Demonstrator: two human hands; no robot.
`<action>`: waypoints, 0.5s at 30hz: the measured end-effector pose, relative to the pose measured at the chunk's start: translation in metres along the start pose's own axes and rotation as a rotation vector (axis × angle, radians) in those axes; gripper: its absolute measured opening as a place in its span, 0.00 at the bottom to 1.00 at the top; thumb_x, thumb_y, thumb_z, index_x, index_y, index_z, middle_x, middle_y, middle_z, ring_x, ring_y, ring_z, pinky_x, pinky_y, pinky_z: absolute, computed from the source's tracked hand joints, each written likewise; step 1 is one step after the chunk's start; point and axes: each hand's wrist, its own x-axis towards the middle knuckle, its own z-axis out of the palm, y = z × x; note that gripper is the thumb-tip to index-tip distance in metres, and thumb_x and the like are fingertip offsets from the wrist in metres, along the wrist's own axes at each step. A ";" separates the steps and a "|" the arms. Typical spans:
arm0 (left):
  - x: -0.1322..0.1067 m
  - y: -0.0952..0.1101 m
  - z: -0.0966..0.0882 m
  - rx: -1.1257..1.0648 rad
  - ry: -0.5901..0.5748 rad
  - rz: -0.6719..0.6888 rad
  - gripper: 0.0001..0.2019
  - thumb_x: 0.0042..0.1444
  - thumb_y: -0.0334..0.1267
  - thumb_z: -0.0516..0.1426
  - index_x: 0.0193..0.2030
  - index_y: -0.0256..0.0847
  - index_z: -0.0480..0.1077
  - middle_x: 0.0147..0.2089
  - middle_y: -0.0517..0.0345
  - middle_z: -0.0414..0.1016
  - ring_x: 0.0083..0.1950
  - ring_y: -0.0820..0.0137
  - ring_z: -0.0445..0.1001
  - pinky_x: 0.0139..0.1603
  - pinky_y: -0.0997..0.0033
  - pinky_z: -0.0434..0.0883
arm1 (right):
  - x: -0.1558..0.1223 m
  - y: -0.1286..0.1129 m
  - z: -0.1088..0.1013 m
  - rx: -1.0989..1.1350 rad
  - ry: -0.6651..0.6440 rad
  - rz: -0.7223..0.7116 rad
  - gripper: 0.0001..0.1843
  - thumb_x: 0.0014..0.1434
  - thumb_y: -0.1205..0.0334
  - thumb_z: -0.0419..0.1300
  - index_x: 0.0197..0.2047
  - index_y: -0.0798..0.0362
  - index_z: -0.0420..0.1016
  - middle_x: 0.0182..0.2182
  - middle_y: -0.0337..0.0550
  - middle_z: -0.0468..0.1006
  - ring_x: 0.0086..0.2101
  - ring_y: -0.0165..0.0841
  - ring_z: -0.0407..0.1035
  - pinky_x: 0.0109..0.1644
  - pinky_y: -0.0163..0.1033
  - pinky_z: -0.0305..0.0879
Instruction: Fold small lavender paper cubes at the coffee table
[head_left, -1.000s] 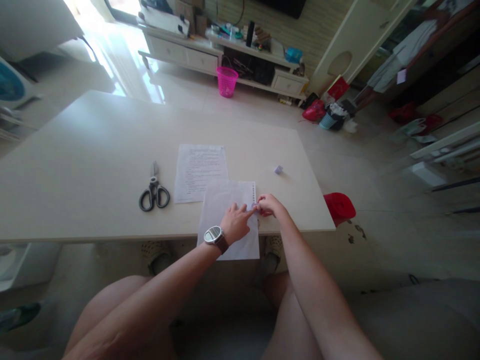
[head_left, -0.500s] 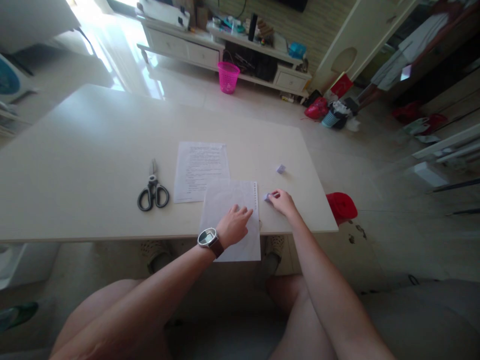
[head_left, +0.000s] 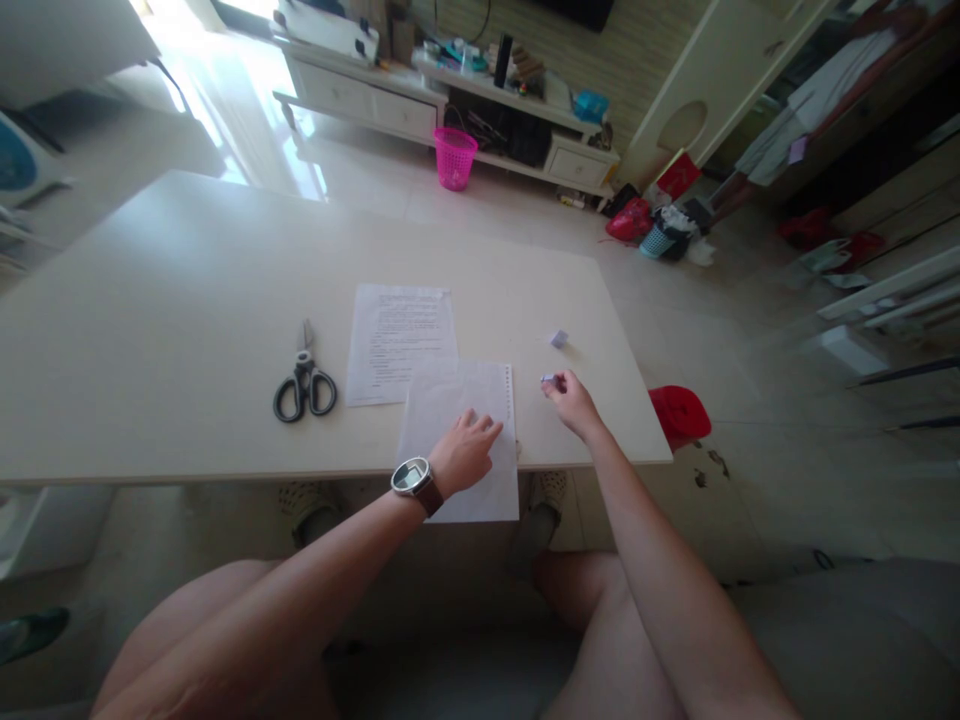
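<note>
The left hand (head_left: 466, 452) lies flat with fingers loose on the thin sheet (head_left: 450, 400), which hangs over the near edge of the table (head_left: 187, 300) — the press likely stops it sliding off. Just right of the sheet, the right hand (head_left: 574, 400) pinches a little paper bit (head_left: 548, 379) in its fingertips, low over the table. A second bit (head_left: 559, 338) lies farther off, and to the left lie a printed page (head_left: 401, 335) — one corner under the sheet — and the scissors (head_left: 304, 385).
</note>
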 end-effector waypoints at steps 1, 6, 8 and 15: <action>0.000 0.000 0.000 0.001 0.000 0.001 0.27 0.58 0.31 0.56 0.65 0.39 0.62 0.60 0.46 0.69 0.65 0.51 0.59 0.63 0.52 0.65 | 0.000 0.003 0.001 0.031 -0.032 0.026 0.12 0.62 0.54 0.59 0.44 0.51 0.68 0.42 0.45 0.79 0.41 0.33 0.72 0.51 0.39 0.66; 0.000 0.002 -0.003 -0.005 -0.009 -0.006 0.26 0.58 0.31 0.55 0.65 0.39 0.63 0.61 0.45 0.67 0.66 0.49 0.58 0.65 0.49 0.63 | 0.000 0.018 0.012 0.125 -0.200 0.065 0.13 0.59 0.52 0.61 0.40 0.51 0.67 0.41 0.44 0.79 0.41 0.35 0.72 0.50 0.40 0.65; 0.001 0.003 -0.004 -0.020 -0.010 -0.008 0.26 0.58 0.31 0.55 0.65 0.38 0.63 0.61 0.44 0.67 0.66 0.48 0.58 0.65 0.47 0.63 | 0.001 0.021 0.014 0.130 -0.232 0.050 0.14 0.57 0.51 0.62 0.39 0.51 0.66 0.39 0.43 0.78 0.41 0.36 0.71 0.49 0.42 0.66; 0.001 0.000 -0.002 -0.034 -0.031 -0.025 0.29 0.57 0.29 0.54 0.67 0.36 0.61 0.66 0.44 0.64 0.72 0.45 0.53 0.71 0.42 0.58 | 0.008 0.031 0.006 0.168 0.032 -0.069 0.13 0.59 0.51 0.60 0.42 0.48 0.65 0.43 0.46 0.78 0.46 0.39 0.71 0.57 0.48 0.64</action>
